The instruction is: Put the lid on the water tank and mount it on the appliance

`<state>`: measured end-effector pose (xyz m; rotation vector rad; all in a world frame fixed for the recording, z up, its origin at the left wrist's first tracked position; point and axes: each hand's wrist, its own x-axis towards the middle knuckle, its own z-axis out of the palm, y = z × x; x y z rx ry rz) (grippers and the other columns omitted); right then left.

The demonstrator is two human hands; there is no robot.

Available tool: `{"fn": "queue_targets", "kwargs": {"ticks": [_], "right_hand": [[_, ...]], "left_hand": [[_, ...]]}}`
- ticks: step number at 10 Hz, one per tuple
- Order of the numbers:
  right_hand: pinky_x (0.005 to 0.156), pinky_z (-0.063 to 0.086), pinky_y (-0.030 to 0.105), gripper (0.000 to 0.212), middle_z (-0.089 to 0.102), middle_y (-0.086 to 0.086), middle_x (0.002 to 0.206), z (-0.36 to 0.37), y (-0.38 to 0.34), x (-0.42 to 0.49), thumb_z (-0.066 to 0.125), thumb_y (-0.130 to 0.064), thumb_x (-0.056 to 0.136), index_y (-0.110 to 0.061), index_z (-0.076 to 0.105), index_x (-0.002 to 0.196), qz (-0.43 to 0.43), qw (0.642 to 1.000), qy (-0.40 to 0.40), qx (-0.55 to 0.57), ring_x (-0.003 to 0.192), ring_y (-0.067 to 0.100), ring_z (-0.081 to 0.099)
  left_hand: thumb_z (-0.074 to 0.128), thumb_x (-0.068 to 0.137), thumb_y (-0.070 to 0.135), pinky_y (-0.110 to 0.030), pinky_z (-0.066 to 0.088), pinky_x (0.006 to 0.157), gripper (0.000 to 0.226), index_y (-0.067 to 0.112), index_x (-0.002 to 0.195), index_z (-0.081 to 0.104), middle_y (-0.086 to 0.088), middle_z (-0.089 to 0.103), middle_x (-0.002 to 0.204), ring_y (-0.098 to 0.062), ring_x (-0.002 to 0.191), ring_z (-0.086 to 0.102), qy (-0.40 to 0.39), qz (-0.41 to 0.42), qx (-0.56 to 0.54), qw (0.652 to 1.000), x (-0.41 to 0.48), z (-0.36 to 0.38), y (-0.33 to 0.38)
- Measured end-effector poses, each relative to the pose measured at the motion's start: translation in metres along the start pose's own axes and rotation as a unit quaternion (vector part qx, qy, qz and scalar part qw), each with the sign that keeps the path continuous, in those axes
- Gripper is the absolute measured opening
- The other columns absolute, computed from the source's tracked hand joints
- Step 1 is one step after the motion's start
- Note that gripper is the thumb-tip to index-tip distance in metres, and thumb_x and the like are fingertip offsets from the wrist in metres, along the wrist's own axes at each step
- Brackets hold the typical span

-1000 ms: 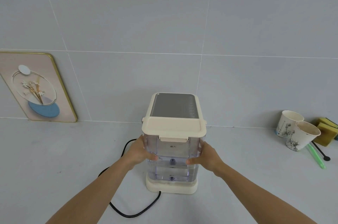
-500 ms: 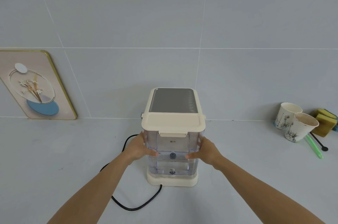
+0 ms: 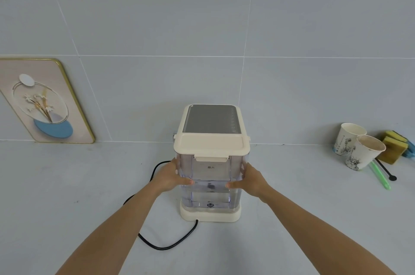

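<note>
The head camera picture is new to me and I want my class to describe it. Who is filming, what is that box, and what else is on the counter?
A person wears the camera on their head, so you look down their own arms. Their left hand and right hand grip the sides of a clear water tank with a cream lid, set on the cream appliance. A black power cord trails off. Right: two paper cups, sponges. Left: a framed picture against the wall.
</note>
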<state>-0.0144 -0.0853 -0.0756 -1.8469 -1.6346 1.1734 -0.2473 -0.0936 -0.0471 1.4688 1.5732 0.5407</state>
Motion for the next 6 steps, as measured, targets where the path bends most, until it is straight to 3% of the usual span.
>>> {"fn": "queue_targets", "kwargs": {"ticks": [1,2,3,4,5,6], "right_hand": [[0.095,0.043,0.035,0.095,0.041,0.011,0.144,0.002,-0.004,-0.008,0.076,-0.028,0.071,-0.009,0.015,0.141,-0.012,1.000,0.016,0.010,0.128,0.032,0.045],[0.101,0.043,0.040,0.109,0.034,0.010,0.151,0.000,-0.014,-0.019,0.075,-0.027,0.072,-0.008,-0.004,0.145,-0.062,0.997,0.044,0.017,0.131,0.033,0.043],[0.110,0.032,0.035,0.119,0.014,0.002,0.159,-0.009,-0.028,-0.032,0.074,-0.027,0.074,-0.010,-0.021,0.145,-0.130,0.989,0.074,0.019,0.142,0.025,0.027],[0.117,0.020,0.032,0.120,-0.008,0.001,0.160,-0.021,-0.045,-0.046,0.069,-0.037,0.076,-0.013,-0.028,0.142,-0.175,0.979,0.100,-0.021,0.148,0.018,0.007],[0.120,0.010,0.032,0.110,-0.018,0.002,0.159,-0.038,-0.064,-0.054,0.059,-0.046,0.081,-0.010,-0.023,0.144,-0.207,0.968,0.129,-0.064,0.148,0.015,-0.007],[0.119,-0.002,0.030,0.096,-0.020,0.003,0.158,-0.055,-0.090,-0.063,0.045,-0.050,0.087,-0.009,-0.021,0.144,-0.250,0.947,0.161,-0.120,0.146,0.016,-0.016]], "left_hand": [[0.072,0.076,0.013,-0.028,0.035,0.102,0.099,0.013,0.146,0.002,-0.008,0.033,0.149,-0.023,0.136,0.035,0.033,0.025,0.027,0.999,-0.005,0.007,0.001],[0.073,0.075,0.017,-0.032,0.030,0.110,0.113,0.011,0.145,-0.016,-0.008,0.016,0.157,-0.023,0.141,0.025,0.092,0.052,0.004,0.994,-0.014,0.014,0.004],[0.073,0.074,0.027,-0.034,0.017,0.118,0.118,0.011,0.142,-0.022,-0.004,-0.007,0.159,-0.019,0.146,0.005,0.132,0.097,0.022,0.986,-0.024,0.017,0.011],[0.066,0.074,0.047,-0.035,0.009,0.120,0.115,0.010,0.143,-0.018,-0.005,-0.013,0.158,-0.018,0.146,-0.006,0.181,0.149,0.084,0.968,-0.037,0.013,0.025],[0.026,0.057,0.085,-0.039,-0.001,0.120,0.122,0.011,0.145,-0.014,-0.007,-0.014,0.158,-0.020,0.146,-0.013,0.222,0.180,0.152,0.946,-0.043,-0.004,0.052],[-0.001,0.056,0.086,-0.040,-0.003,0.119,0.115,0.015,0.144,-0.016,-0.005,-0.013,0.158,-0.020,0.145,-0.014,0.285,0.215,0.210,0.910,-0.042,-0.024,0.079]]}}
